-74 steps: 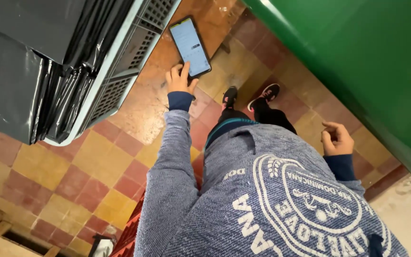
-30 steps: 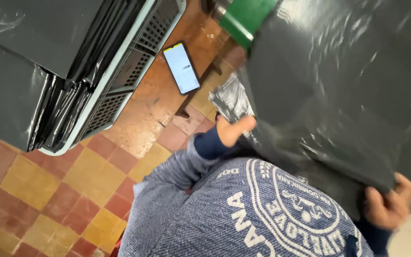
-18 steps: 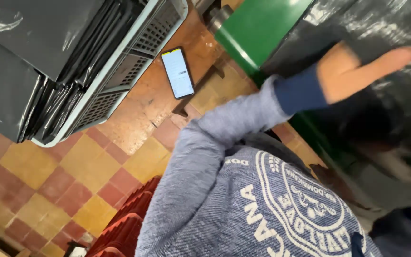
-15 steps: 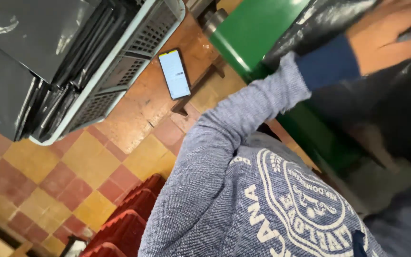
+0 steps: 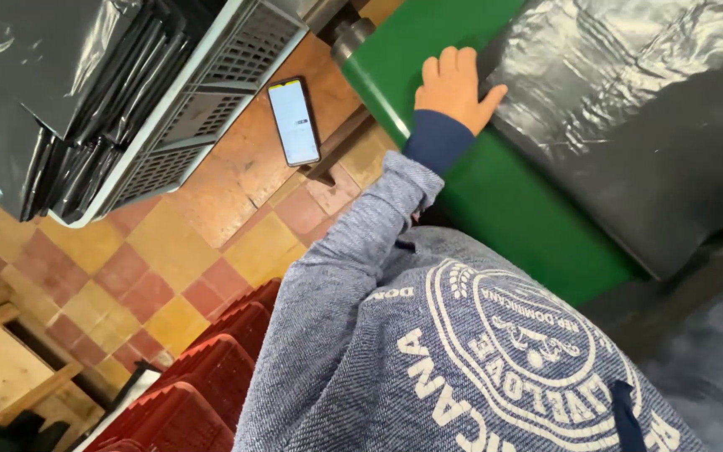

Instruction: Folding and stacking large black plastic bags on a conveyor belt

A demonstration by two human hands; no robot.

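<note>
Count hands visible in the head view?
1. The left hand lies flat on the green surface, at the edge of the black plastic bag. The right hand is out of view, perhaps beyond the frame.

Left hand rests flat on green bin beside black bag.

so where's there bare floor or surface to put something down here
Bare tiled floor lies between the grey crate of black bags, the phone and the red crates. The green surface is bare beside the left hand, up to the black bag. Crowded: the crate and the lower left corner.
</note>
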